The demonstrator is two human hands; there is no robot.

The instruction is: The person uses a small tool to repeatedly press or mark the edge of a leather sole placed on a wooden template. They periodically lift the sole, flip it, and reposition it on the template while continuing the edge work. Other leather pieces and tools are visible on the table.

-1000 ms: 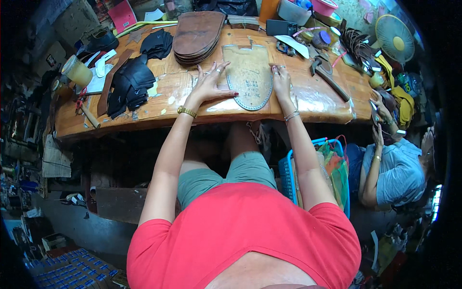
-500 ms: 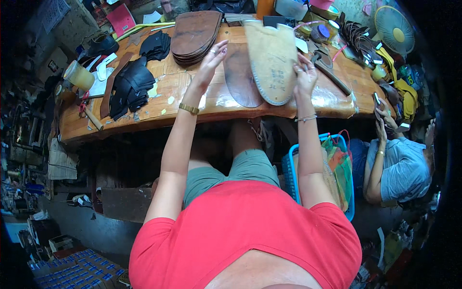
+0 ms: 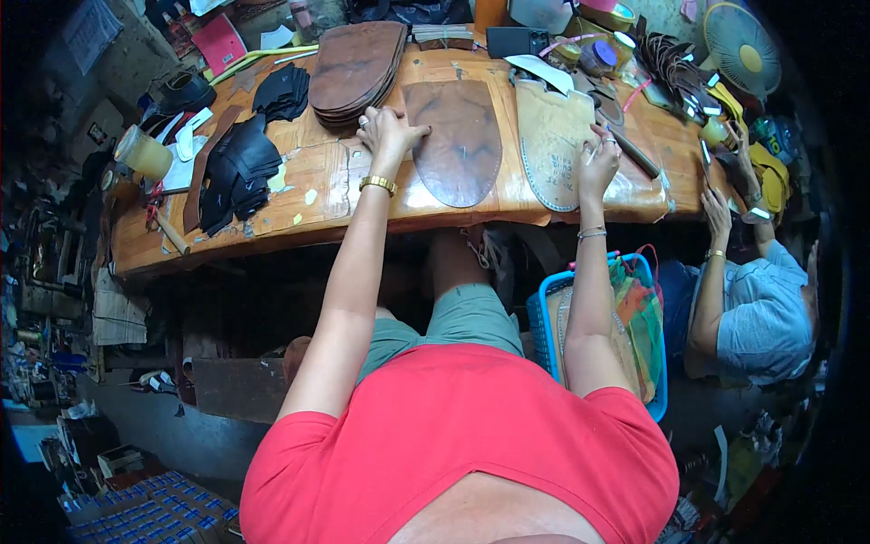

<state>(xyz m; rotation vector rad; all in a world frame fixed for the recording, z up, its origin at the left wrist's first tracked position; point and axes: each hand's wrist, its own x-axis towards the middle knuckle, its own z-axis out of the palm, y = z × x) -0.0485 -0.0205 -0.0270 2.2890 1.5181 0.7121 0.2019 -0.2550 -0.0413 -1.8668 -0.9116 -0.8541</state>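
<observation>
A brown leather piece [image 3: 456, 150] with a rounded near end lies flat on the bench, small marks running along its edge. My left hand [image 3: 390, 138] is over the gap between it and the stack of similar brown leather pieces [image 3: 355, 68], fingers apart, with the fingertips at the stack's near edge and the thumb toward the single piece. To the right lies a tan template [image 3: 551, 150] with holes along its rim and handwriting on it. At its right edge my right hand [image 3: 598, 165] is closed with fingers pinched; what they hold, if anything, cannot be made out.
A hammer [image 3: 634, 152] lies right of the template. Black leather pieces [image 3: 243, 168] and a jar [image 3: 145, 152] occupy the bench's left. A blue basket [image 3: 542, 331] stands below the bench edge. At the right sits another person in a grey-blue shirt [image 3: 757, 313].
The template has come off the brown leather piece and now lies to its right, out of my right hand's hold. My left hand has lowered to the stack's near edge.
</observation>
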